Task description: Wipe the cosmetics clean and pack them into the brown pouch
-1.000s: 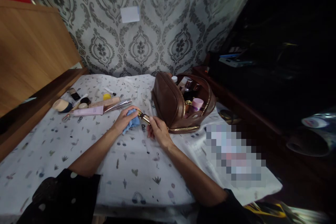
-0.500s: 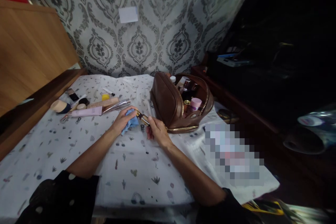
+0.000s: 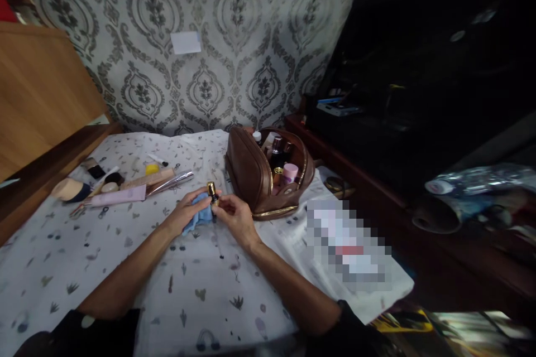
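Observation:
My left hand (image 3: pixel 181 216) is closed on a crumpled blue cloth (image 3: pixel 196 223). Pinched in the fingers of my right hand (image 3: pixel 235 220) is a small gold-and-dark cosmetic tube (image 3: pixel 211 189), held upright with its gold end on top. The cloth and left fingertips meet the tube's side; its lower part is hidden by my fingers. Just beyond my right hand stands a brown makeup bag (image 3: pixel 247 164), unzipped. Inside it are a pink-lidded container (image 3: pixel 290 172) and several other cosmetics.
Left of my hands lie a lilac tube (image 3: pixel 119 196), a beige jar with a dark band (image 3: pixel 69 190), a yellow item (image 3: pixel 152 169) and several other cosmetics. A printed white cloth (image 3: pixel 167 284) covers the surface. A wooden cabinet (image 3: pixel 46 89) borders the left; a clear bottle (image 3: pixel 481 178) lies right.
The cosmetic tube has turned from slanting to upright, gold end up, and my right hand has shifted its hold. The view has swung slightly to the right.

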`<action>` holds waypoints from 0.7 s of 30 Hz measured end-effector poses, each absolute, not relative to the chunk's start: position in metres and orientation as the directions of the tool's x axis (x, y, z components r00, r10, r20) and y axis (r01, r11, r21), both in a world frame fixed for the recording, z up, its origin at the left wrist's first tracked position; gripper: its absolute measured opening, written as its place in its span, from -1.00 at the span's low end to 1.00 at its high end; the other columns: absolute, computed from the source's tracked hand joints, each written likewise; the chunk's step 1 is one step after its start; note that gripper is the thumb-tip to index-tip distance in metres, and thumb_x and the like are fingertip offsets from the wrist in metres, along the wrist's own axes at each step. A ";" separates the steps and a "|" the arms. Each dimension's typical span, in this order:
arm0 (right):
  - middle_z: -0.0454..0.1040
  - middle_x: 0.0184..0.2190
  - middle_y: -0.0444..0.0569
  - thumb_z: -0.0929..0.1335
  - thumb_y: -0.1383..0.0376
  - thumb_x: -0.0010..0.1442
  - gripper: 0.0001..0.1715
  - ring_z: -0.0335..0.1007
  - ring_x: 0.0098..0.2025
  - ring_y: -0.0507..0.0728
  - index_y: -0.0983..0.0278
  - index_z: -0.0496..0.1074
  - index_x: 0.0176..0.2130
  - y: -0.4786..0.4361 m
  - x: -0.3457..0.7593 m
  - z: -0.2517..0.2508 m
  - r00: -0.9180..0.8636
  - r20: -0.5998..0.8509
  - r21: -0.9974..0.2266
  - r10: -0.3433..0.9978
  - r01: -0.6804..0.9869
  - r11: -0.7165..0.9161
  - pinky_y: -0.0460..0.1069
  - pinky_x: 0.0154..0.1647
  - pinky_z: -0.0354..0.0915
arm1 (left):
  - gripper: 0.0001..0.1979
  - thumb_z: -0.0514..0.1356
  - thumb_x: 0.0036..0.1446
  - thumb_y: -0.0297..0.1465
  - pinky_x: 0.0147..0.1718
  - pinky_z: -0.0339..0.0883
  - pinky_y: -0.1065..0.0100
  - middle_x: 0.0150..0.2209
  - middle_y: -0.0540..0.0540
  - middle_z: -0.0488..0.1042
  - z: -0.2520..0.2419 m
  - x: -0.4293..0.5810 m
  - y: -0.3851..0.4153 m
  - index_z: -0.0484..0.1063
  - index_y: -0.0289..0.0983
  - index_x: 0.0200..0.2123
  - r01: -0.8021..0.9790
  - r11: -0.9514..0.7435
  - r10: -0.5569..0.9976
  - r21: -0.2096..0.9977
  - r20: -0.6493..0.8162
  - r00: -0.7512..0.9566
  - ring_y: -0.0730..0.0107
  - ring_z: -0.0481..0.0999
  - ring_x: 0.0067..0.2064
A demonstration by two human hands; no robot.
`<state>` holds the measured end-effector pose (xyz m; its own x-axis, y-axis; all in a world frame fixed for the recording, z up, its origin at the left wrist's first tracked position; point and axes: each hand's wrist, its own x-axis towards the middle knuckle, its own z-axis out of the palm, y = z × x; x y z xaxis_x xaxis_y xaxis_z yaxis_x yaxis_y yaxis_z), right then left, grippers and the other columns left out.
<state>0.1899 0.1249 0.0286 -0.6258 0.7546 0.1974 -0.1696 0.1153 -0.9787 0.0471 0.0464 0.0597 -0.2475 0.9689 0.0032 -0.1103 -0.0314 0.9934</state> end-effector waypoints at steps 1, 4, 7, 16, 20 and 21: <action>0.51 -0.41 -0.09 0.47 0.05 -0.02 -0.60 0.45 -0.35 0.11 0.23 0.40 -0.26 0.125 0.190 0.029 -0.624 0.181 -0.979 0.760 -0.184 0.082 0.00 -0.24 0.37 | -0.58 0.39 -0.03 -0.11 -0.12 0.46 0.31 -0.21 -0.13 0.60 0.059 0.047 0.046 0.59 -0.24 -0.15 -0.095 -0.039 0.971 0.995 0.016 -0.238 0.26 0.58 -0.21; 0.54 -0.35 -0.08 0.46 0.05 0.03 -0.53 0.51 -0.29 0.13 0.19 0.33 -0.14 0.122 0.193 0.034 -0.636 0.171 -0.980 0.752 -0.185 0.067 0.01 -0.22 0.41 | -0.62 0.38 0.00 -0.13 -0.09 0.45 0.31 -0.18 -0.12 0.60 0.057 0.042 0.047 0.60 -0.22 -0.15 -0.040 -0.074 0.967 0.996 0.062 -0.245 0.24 0.58 -0.17; 0.56 -0.25 -0.02 0.36 0.06 0.21 -0.65 0.52 -0.26 0.14 0.19 0.35 -0.08 0.117 0.201 0.046 -0.651 0.242 -0.966 0.719 -0.091 0.243 0.01 -0.24 0.41 | -0.64 0.38 0.01 -0.14 -0.05 0.43 0.30 -0.19 -0.11 0.60 0.058 0.038 0.048 0.60 -0.20 -0.16 0.054 -0.103 0.963 0.993 0.113 -0.243 0.21 0.58 -0.15; 0.39 -0.25 -0.04 0.33 0.31 0.30 -0.83 0.41 -0.28 0.08 0.23 0.50 -0.13 0.110 0.225 0.089 -0.593 0.494 -0.719 0.636 0.132 0.682 -0.03 -0.20 0.36 | -0.64 0.23 0.22 -0.16 0.06 0.33 0.25 -0.10 -0.13 0.59 0.096 0.063 0.038 0.56 -0.27 -0.05 0.431 -0.132 0.990 0.892 0.142 0.009 0.15 0.51 -0.04; 0.38 -0.30 -0.08 0.37 0.39 0.25 -0.87 0.40 -0.29 0.04 0.24 0.54 -0.21 0.117 0.244 0.113 -0.596 0.542 -0.718 0.592 0.038 0.695 -0.08 -0.23 0.34 | -0.61 0.22 0.23 -0.17 0.04 0.36 0.26 -0.05 -0.12 0.58 0.109 0.080 0.040 0.52 -0.25 0.04 0.415 -0.140 0.988 0.899 0.152 0.005 0.16 0.52 -0.04; 0.40 -0.31 -0.09 0.37 0.40 0.24 -0.86 0.40 -0.29 0.03 0.24 0.54 -0.20 0.120 0.250 0.120 -0.602 0.550 -0.716 0.579 0.017 0.698 -0.08 -0.23 0.35 | -0.59 0.23 0.22 -0.17 0.02 0.38 0.26 -0.04 -0.13 0.58 0.113 0.083 0.041 0.51 -0.25 0.06 0.417 -0.145 0.988 0.897 0.156 0.008 0.16 0.53 -0.04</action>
<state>0.2505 0.1202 0.1201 -0.6018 0.5791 0.5500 0.0170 0.6978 -0.7161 0.0826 0.0414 0.1125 0.0084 0.9878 0.1557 0.4169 -0.1450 0.8973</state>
